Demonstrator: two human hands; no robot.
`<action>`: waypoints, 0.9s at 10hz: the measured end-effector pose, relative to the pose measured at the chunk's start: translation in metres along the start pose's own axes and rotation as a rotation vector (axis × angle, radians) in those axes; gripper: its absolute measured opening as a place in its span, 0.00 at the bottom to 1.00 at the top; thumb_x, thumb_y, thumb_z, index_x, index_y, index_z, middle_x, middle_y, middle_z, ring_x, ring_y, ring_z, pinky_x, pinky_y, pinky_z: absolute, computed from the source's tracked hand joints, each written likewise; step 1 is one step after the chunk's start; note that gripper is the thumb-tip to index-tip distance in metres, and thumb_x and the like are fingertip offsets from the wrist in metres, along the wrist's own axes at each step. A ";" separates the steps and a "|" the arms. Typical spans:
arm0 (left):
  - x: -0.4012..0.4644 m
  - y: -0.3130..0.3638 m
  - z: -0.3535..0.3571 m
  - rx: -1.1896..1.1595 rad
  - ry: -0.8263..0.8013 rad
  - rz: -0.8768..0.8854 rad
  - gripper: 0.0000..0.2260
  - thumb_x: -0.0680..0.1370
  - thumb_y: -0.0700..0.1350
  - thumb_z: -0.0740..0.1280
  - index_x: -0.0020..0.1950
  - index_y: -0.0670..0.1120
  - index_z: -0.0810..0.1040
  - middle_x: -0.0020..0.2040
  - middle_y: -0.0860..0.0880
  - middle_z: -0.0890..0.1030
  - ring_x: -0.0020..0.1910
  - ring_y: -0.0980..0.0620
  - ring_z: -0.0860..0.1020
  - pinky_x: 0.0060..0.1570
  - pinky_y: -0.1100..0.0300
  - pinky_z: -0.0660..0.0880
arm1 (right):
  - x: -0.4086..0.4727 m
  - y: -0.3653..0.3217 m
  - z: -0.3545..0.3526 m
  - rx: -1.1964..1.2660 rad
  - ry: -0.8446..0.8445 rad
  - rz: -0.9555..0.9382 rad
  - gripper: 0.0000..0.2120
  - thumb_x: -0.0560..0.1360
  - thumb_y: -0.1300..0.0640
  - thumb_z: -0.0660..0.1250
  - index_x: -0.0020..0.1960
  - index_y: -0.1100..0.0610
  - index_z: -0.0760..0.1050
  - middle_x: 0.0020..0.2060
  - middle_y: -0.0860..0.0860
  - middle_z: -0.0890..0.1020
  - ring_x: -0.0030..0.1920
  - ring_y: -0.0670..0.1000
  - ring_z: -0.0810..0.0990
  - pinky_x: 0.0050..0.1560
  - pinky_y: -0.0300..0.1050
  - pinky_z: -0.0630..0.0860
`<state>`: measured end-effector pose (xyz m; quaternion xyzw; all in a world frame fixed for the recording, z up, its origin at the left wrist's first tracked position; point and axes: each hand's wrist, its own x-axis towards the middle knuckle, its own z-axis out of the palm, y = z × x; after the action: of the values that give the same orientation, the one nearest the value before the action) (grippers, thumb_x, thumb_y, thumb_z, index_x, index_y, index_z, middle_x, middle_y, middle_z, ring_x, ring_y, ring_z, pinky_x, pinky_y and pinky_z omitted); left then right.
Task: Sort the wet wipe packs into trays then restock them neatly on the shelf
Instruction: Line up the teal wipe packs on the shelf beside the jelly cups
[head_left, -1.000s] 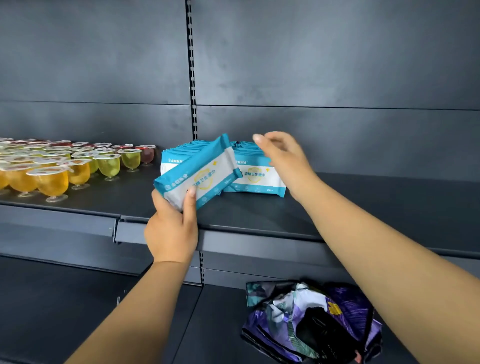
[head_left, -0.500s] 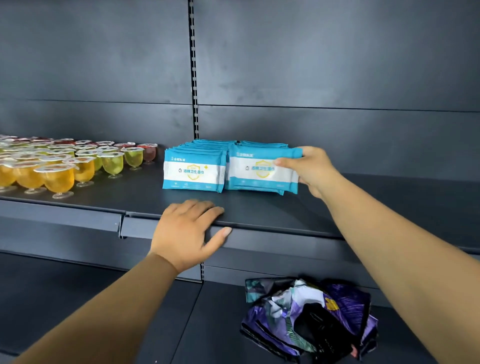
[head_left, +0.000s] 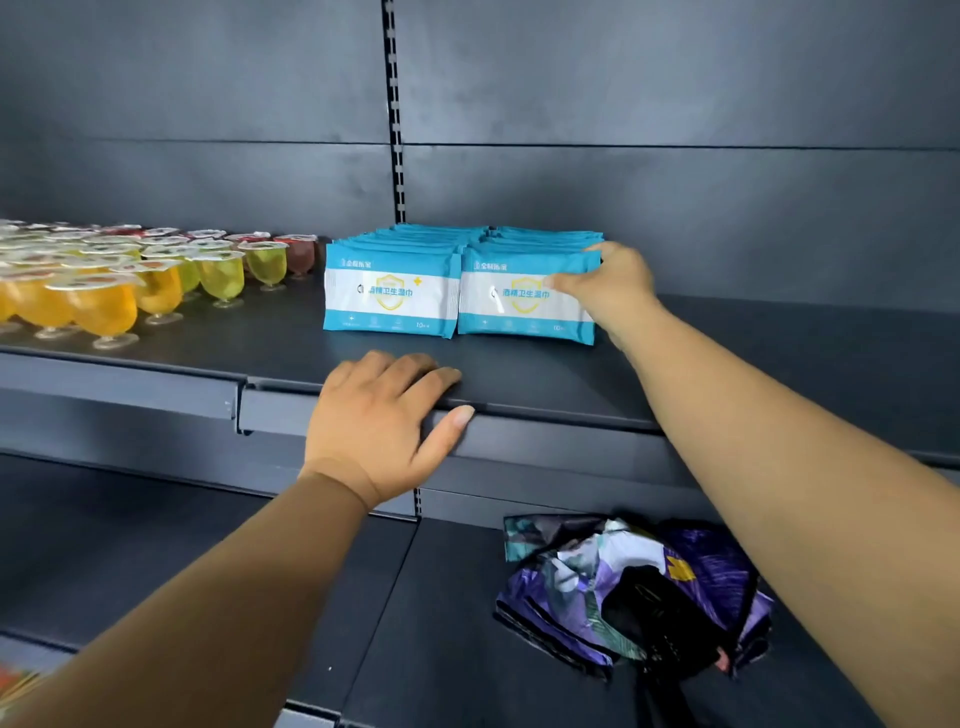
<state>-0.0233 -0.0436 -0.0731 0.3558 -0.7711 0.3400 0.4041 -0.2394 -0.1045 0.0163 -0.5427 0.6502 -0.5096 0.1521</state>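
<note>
Left hand: my left hand (head_left: 382, 423) lies flat on the front lip of the shelf (head_left: 727, 364), fingers straight on top of the board and thumb stretched out along the front edge; it has hold of nothing
Right hand: my right hand (head_left: 610, 286) reaches to the right end of the right row of packs; the thumb lies across the face of the front pack and the fingers wrap over the top right corner of the row, so I am pinching that end of it
Wet wipe packs: two rows of blue and white packs stand upright on the shelf, faces toward me, each row running back to the far wall
Left row: the left row (head_left: 390, 291) stands free, its front pack upright and square to the shelf edge
Right row: the right row (head_left: 519, 296) stands just beside the left one, the two front packs touching edge to edge
Jelly cups: sealed jelly cups (head_left: 104, 291) in yellow, green and red fill the left part of the same shelf, apart from the packs
Lower shelf: a crumpled purple patterned bag (head_left: 623, 587) lies on the shelf below, near and to the right, under my right forearm
</note>
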 end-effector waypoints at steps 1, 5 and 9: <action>-0.001 -0.001 0.002 0.004 0.014 0.004 0.29 0.80 0.58 0.46 0.48 0.45 0.83 0.43 0.46 0.83 0.34 0.44 0.78 0.36 0.57 0.71 | 0.003 0.004 -0.003 -0.091 0.034 -0.017 0.26 0.69 0.52 0.73 0.64 0.57 0.69 0.61 0.51 0.76 0.61 0.52 0.75 0.58 0.42 0.72; -0.001 0.000 0.003 0.004 -0.007 -0.002 0.29 0.80 0.58 0.46 0.48 0.44 0.83 0.43 0.46 0.83 0.34 0.44 0.77 0.35 0.58 0.69 | -0.003 0.010 -0.005 -0.197 0.072 -0.008 0.28 0.71 0.45 0.70 0.63 0.57 0.66 0.61 0.52 0.74 0.60 0.53 0.74 0.49 0.41 0.68; 0.004 0.003 -0.007 -0.082 -0.081 -0.046 0.27 0.79 0.58 0.49 0.49 0.43 0.82 0.42 0.45 0.82 0.37 0.42 0.79 0.39 0.54 0.73 | -0.113 0.010 -0.034 -0.390 0.207 -0.538 0.10 0.73 0.56 0.68 0.50 0.61 0.77 0.50 0.56 0.80 0.52 0.58 0.77 0.50 0.44 0.71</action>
<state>-0.0243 -0.0373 -0.0674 0.3699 -0.7918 0.2840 0.3945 -0.2293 0.0088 -0.0178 -0.6589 0.5811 -0.4497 -0.1610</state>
